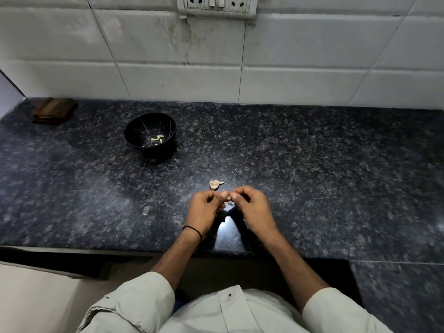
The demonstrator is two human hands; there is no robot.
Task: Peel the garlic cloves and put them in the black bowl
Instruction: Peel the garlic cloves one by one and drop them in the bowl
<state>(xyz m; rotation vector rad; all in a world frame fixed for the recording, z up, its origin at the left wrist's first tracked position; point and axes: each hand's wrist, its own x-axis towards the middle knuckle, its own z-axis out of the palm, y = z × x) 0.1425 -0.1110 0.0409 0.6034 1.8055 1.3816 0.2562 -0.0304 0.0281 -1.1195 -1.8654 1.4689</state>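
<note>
The person wears a pale, greyish-white shirt (230, 311) with a small dark button on the front placket and sleeves rolled up near the elbows. A thin black band (193, 230), perhaps a thread, circles the left wrist.

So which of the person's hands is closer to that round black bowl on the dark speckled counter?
Left. The left hand sits down-right of the round black bowl; the right hand lies farther right, beyond the left.
</note>
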